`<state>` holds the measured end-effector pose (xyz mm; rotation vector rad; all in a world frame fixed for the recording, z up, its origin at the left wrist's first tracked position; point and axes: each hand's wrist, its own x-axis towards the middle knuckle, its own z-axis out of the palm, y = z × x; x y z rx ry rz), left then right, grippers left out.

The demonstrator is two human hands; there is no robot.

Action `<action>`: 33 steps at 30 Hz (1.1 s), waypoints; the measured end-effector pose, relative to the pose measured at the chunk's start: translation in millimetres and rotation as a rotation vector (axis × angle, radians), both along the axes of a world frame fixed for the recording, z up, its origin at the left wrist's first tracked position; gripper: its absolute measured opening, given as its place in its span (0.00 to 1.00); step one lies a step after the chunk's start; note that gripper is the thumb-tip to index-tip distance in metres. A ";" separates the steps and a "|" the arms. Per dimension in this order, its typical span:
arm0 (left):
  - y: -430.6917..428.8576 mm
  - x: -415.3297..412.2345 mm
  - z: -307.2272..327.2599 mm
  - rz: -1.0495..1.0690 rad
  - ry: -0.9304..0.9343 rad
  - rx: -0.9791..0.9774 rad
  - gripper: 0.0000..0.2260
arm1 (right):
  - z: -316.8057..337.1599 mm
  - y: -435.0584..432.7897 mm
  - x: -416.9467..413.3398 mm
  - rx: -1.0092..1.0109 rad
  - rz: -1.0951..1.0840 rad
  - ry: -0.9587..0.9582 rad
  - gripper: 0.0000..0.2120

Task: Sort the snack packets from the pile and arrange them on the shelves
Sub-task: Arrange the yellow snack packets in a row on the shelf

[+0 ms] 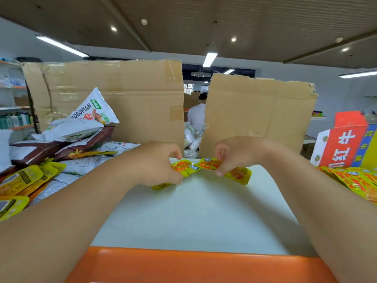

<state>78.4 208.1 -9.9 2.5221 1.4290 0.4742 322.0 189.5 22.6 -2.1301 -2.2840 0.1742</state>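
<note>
At the far middle of the white desk (193, 211), the left hand (161, 164) and right hand (234, 154) are each pinching yellow snack packets (210, 164), each grip closing narrowly on the foil just above the surface. The left palm is hiding part of one packet. A mixed pile (61, 144) is lying at left and more yellow packets (355, 180) at right, both cut off by the frame. The red carton (342, 144) is hiding its inside. Two cardboard panels (122, 94) are walling the far edge and an orange rim (183, 264) is bounding the near edge, with bare desk lying between the forearms.
</note>
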 end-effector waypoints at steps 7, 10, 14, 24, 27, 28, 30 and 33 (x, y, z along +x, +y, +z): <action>-32.9 36.3 30.5 0.030 -0.172 0.161 0.18 | 41.8 -33.7 37.6 0.236 -0.045 0.054 0.20; -53.8 80.2 41.0 0.008 -0.202 0.187 0.18 | 57.2 -65.4 82.4 0.279 -0.094 0.069 0.21; -77.1 157.6 40.7 -0.006 -0.226 0.198 0.19 | 65.2 -104.8 164.8 0.345 -0.186 0.051 0.20; -123.4 364.0 22.9 -0.007 -0.285 0.138 0.18 | 43.0 -182.2 344.7 0.400 -0.388 0.084 0.20; -132.9 400.1 17.5 0.018 -0.237 0.159 0.18 | 34.6 -187.2 371.4 0.351 -0.401 0.075 0.19; -135.0 411.0 17.0 0.034 -0.225 0.173 0.18 | 33.6 -187.2 380.5 0.341 -0.406 0.073 0.20; -138.1 426.7 16.4 0.064 -0.216 0.168 0.16 | 33.7 -185.2 392.1 0.314 -0.404 0.066 0.20; -140.5 437.3 11.3 0.121 -0.182 0.148 0.15 | 38.5 -179.0 396.6 0.258 -0.378 0.058 0.22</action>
